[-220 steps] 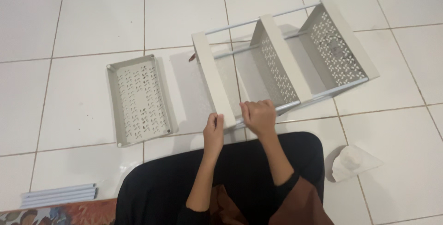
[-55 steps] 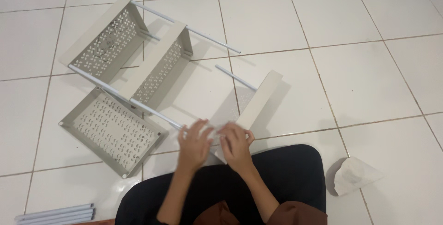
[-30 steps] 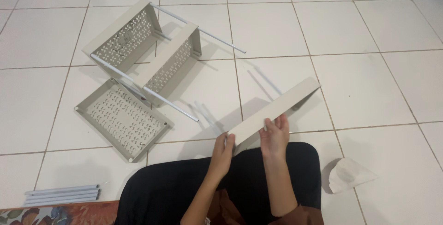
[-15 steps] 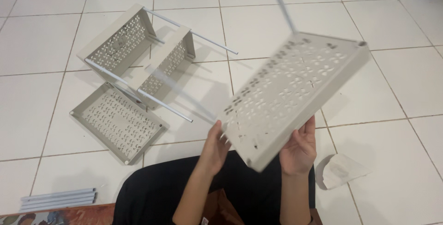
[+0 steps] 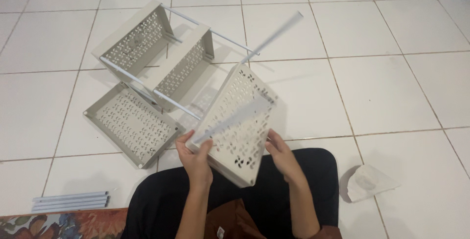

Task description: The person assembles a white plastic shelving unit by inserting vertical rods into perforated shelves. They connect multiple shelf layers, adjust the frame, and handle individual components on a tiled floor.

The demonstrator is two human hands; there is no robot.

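Note:
I hold a beige perforated shelf tray (image 5: 240, 121) tilted over my lap, its open side facing up. My left hand (image 5: 195, 154) grips its near left corner. My right hand (image 5: 280, 152) holds its near right edge. Two pale blue-white poles stick out of the tray: a blurred one (image 5: 274, 35) points up and away, another (image 5: 230, 120) crosses the tray's face toward my left hand. To the left, the remaining rack section (image 5: 156, 53) with two trays joined by poles lies on its side on the floor.
A loose perforated tray (image 5: 129, 124) lies flat on the white tiles beside the rack. Several spare poles (image 5: 71, 201) lie at the lower left by a patterned mat (image 5: 58, 224). A crumpled white bag (image 5: 369, 182) sits at the right of my knee.
The tray has come off the rack, been lifted and swung round: half a second ago it was raised to the right, now it is lower and centred over my lap.

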